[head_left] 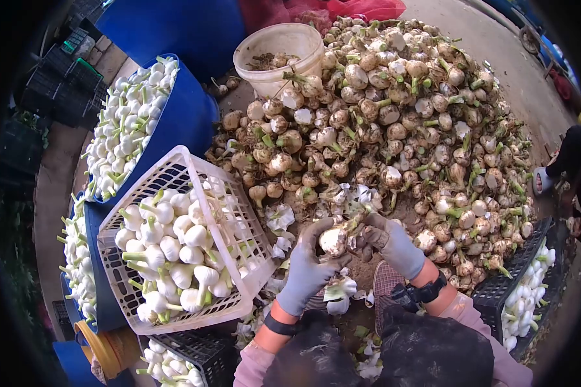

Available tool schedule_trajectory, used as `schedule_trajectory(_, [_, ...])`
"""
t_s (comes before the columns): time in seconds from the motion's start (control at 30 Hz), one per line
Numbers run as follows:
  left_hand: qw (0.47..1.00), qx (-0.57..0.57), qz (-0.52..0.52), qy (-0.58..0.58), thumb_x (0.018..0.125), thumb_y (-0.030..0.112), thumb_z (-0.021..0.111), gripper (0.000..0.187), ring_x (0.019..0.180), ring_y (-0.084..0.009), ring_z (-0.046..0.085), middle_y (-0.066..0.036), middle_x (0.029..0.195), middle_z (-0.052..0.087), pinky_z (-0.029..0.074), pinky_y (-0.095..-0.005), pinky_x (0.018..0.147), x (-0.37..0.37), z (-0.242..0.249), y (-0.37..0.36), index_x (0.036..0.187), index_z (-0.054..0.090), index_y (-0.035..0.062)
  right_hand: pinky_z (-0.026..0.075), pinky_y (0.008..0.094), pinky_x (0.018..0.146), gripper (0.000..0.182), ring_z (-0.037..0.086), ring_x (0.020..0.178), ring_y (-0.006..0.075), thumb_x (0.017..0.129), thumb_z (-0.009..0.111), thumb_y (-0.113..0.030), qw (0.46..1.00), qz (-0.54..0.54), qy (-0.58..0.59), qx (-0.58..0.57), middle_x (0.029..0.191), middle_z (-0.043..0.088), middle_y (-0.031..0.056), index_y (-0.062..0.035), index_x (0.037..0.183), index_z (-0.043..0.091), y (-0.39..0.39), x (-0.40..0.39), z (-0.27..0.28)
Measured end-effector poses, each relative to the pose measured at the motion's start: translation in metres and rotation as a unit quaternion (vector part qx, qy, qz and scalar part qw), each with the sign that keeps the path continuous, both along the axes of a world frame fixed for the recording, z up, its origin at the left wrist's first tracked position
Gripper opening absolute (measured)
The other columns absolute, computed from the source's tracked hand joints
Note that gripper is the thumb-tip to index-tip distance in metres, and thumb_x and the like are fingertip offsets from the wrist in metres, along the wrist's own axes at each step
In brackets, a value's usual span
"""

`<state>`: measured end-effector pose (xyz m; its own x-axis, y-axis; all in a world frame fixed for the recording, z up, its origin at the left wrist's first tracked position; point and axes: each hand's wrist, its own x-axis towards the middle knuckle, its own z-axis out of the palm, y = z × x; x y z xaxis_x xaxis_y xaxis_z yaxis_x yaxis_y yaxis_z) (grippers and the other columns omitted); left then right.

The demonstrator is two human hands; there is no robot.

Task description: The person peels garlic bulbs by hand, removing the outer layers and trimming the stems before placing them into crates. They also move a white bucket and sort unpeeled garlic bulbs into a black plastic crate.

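Note:
Dirt-stained light gloves cover both my hands. Between them, in front of the big heap of unpeeled garlic (394, 122), is one garlic bulb (333, 241) with brownish skin and a green stem. My left hand (308, 267) wraps its fingers round the bulb from the left. On the stem side, my right hand (394, 244) has its fingers closed at the stem and loose skin. Peeled skins (339, 293) lie on the ground just below the hands. To the left, a tilted white plastic crate (203, 216) holds clean white garlic bulbs (170, 248).
Blue tubs (197, 106) of white garlic stand at the left. A white bucket (281, 77) is at the heap's back edge. Black crates with white garlic sit at lower right (494, 303) and bottom left (206, 355). Another person's foot (542, 180) shows at the right.

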<state>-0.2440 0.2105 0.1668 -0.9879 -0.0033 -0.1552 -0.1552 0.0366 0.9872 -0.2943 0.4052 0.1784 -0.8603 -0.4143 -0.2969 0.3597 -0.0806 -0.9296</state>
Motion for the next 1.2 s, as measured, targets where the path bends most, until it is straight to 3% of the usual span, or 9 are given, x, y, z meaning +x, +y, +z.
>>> schedule_trajectory(0.2, [0.969, -0.215, -0.007, 0.121, 0.060, 0.006, 0.086, 0.066, 0.107, -0.0201, 0.058, -0.010, 0.115, 0.058, 0.045, -0.0311, 0.094, 0.015, -0.011, 0.001, 0.117, 0.053, 0.0038, 0.042, 0.0237, 0.046, 0.035, 0.053, 0.050, 0.0083, 0.097, 0.054, -0.030, 0.990, 0.040, -0.116, 0.074, 0.065, 0.060, 0.0035, 0.0017, 0.084, 0.061, -0.023, 0.019, -0.011])
schedule_trajectory(0.47, [0.991, 0.086, 0.048, -0.095, 0.063, -0.003, 0.082, 0.066, 0.105, -0.0146, 0.054, -0.007, 0.115, 0.054, 0.044, -0.0279, 0.095, 0.020, -0.007, 0.005, 0.120, 0.049, 0.0006, 0.045, 0.0224, 0.052, 0.025, 0.057, 0.058, 0.0075, 0.098, 0.050, -0.019, 0.983, 0.074, -0.165, 0.033, 0.075, 0.063, 0.0030, 0.0029, 0.093, 0.061, -0.021, 0.022, 0.005])
schedule_trajectory(0.57, [0.961, 0.221, 0.055, -0.155, 0.059, -0.008, 0.080, 0.071, 0.106, -0.0147, 0.054, -0.006, 0.116, 0.053, 0.049, -0.0286, 0.090, 0.026, -0.008, -0.004, 0.122, 0.049, 0.0006, 0.047, 0.0359, 0.055, 0.020, 0.058, 0.055, 0.0235, 0.085, 0.062, -0.017, 0.905, 0.152, 0.205, 0.341, 0.071, 0.061, 0.0148, 0.0019, 0.092, 0.061, -0.019, 0.027, -0.027])
schedule_trajectory(0.7, [0.916, 0.314, 0.020, -0.249, 0.090, 0.070, 0.032, 0.073, 0.049, -0.0124, 0.054, -0.009, 0.067, 0.062, 0.043, -0.0216, 0.047, 0.029, -0.017, -0.005, 0.112, 0.058, 0.0056, 0.050, 0.0444, 0.068, 0.021, 0.059, 0.069, 0.0406, 0.074, 0.065, -0.017, 0.828, 0.100, 0.354, 0.423, 0.071, 0.059, 0.0162, -0.0010, 0.088, 0.062, -0.021, 0.028, -0.026])
schedule_trajectory(0.87, [0.932, 0.306, -0.073, -0.179, 0.092, 0.052, 0.053, 0.054, 0.064, -0.0122, 0.059, -0.010, 0.080, 0.062, 0.048, -0.0226, 0.057, 0.033, -0.020, -0.005, 0.119, 0.051, 0.0050, 0.050, 0.0372, 0.076, 0.022, 0.061, 0.078, 0.0271, 0.081, 0.067, -0.014, 0.963, 0.019, 0.186, 0.196, 0.082, 0.064, 0.0118, 0.0006, 0.097, 0.063, -0.019, 0.025, -0.040])
schedule_trajectory(0.97, [0.985, 0.108, 0.006, -0.131, 0.079, 0.003, 0.075, 0.064, 0.071, -0.0121, 0.060, -0.005, 0.097, 0.059, 0.050, -0.0234, 0.059, 0.027, -0.021, 0.005, 0.131, 0.037, 0.0024, 0.049, 0.0290, 0.075, 0.021, 0.059, 0.084, 0.0103, 0.088, 0.063, -0.009, 0.988, 0.080, -0.060, 0.116, 0.094, 0.068, 0.0061, 0.0021, 0.106, 0.065, -0.017, 0.018, -0.046])
schedule_trajectory(1.0, [0.997, -0.049, -0.030, -0.046, 0.087, 0.011, 0.067, 0.059, 0.079, -0.0142, 0.062, -0.009, 0.107, 0.058, 0.052, -0.0238, 0.066, 0.026, -0.025, -0.001, 0.136, 0.035, 0.0026, 0.050, 0.0290, 0.070, 0.020, 0.060, 0.079, 0.0103, 0.088, 0.062, -0.010, 0.983, 0.072, -0.039, 0.167, 0.091, 0.069, 0.0070, 0.0028, 0.103, 0.065, -0.020, 0.020, -0.046])
schedule_trajectory(1.07, [0.971, 0.123, 0.065, -0.193, 0.095, 0.020, 0.058, 0.056, 0.093, -0.0162, 0.062, -0.012, 0.119, 0.054, 0.052, -0.0255, 0.075, 0.028, -0.007, -0.009, 0.140, 0.031, 0.0021, 0.049, 0.0284, 0.070, 0.020, 0.060, 0.078, 0.0103, 0.089, 0.060, -0.009, 0.994, 0.049, -0.091, 0.042, 0.091, 0.068, 0.0051, 0.0022, 0.105, 0.065, -0.015, 0.022, -0.029])
schedule_trajectory(1.2, [0.968, -0.176, -0.043, 0.172, 0.091, 0.024, 0.062, 0.049, 0.120, -0.0254, 0.049, -0.016, 0.130, 0.047, 0.043, -0.0362, 0.098, 0.012, -0.005, -0.011, 0.131, 0.047, 0.0007, 0.051, 0.0307, 0.069, 0.020, 0.060, 0.080, 0.0121, 0.088, 0.055, -0.004, 0.983, 0.125, -0.013, 0.137, 0.091, 0.067, 0.0095, 0.0032, 0.105, 0.063, -0.016, 0.033, -0.020])
